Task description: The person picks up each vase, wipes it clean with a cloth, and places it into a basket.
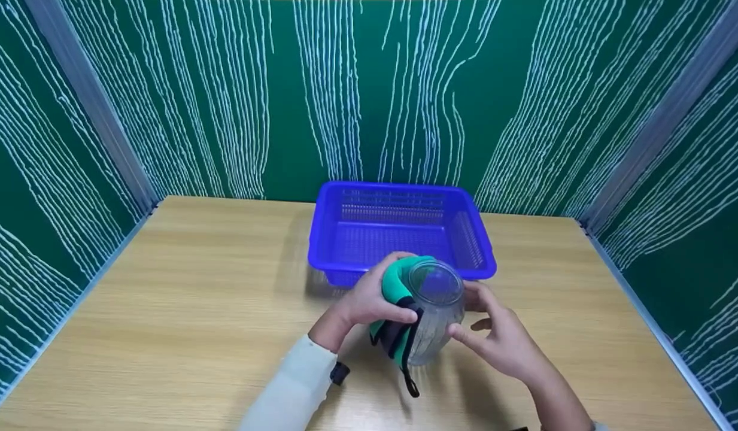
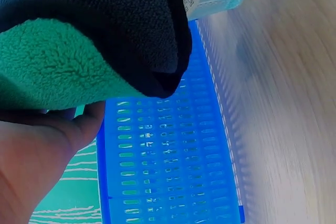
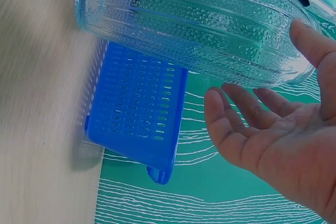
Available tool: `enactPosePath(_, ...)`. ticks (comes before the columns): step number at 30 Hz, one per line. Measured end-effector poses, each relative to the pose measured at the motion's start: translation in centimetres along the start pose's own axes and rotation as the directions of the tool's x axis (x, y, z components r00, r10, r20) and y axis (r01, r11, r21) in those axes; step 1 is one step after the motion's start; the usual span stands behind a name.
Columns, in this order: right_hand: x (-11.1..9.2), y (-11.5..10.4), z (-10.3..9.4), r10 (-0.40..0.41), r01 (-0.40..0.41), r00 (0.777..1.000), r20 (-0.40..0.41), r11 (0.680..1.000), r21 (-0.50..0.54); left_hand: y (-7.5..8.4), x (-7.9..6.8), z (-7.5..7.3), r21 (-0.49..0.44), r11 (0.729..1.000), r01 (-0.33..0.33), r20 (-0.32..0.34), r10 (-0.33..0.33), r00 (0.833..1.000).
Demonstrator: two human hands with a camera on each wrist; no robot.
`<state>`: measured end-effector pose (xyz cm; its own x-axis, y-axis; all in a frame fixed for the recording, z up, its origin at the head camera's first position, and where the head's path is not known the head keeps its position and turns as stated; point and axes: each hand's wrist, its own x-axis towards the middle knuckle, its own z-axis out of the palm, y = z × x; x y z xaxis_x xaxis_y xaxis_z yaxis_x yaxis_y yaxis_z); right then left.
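Note:
My left hand (image 1: 369, 296) grips a green and black plush cloth (image 1: 398, 287) with dark edging and a hanging loop. The cloth lies against the left side of a clear glass jar (image 1: 434, 323), which has an open round mouth and textured, ribbed walls. Close to the jar's right side is my right hand (image 3: 283, 129), its fingers loosely bent. Its thumb overlaps the jar near the mouth end; contact is unclear. A gap shows between its other fingertips and the glass. In the left wrist view, the cloth (image 2: 68, 61) covers much of the jar, and a printed barcode label shows.
A blue plastic basket (image 1: 321, 239) with slotted walls stands on the wooden table (image 1: 225, 287), just beyond the hands. Green panels (image 1: 279, 120) with wavy white lines enclose the back and sides. A small black object (image 1: 340, 373) shows beside the left sleeve.

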<state>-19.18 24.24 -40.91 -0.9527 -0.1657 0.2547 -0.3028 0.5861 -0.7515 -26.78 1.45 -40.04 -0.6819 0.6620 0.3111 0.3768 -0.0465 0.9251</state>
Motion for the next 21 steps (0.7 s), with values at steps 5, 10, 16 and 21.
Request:
enactPosePath(5, -0.1, -0.1, -0.1, 0.007, -0.007, 1.000, 0.018, 1.000, -0.001, 0.2, 0.3, 0.2, -0.034, 0.999, -0.002, -0.004, 0.002, 1.000)
enactPosePath(10, -0.1, -0.3, -0.1, 0.026, -0.026, 0.999, 0.031, 1.000, 0.003, 0.1, 0.5, 0.4, -0.087, 0.996, -0.028, 0.025, 0.030, 0.999)
enactPosePath(16, -0.2, -0.3, -0.1, 0.049, -0.049, 0.998, 0.026, 0.999, 0.010, -0.5, 0.4, 0.2, -0.089, 0.995, -0.040, 0.070, 0.047, 0.996)
enactPosePath(21, -0.3, -0.2, 0.1, 0.049, -0.050, 0.998, 0.027, 0.998, 0.023, -1.4, 0.1, 0.0, -0.096, 0.993, -0.063, 0.108, 0.073, 0.991)
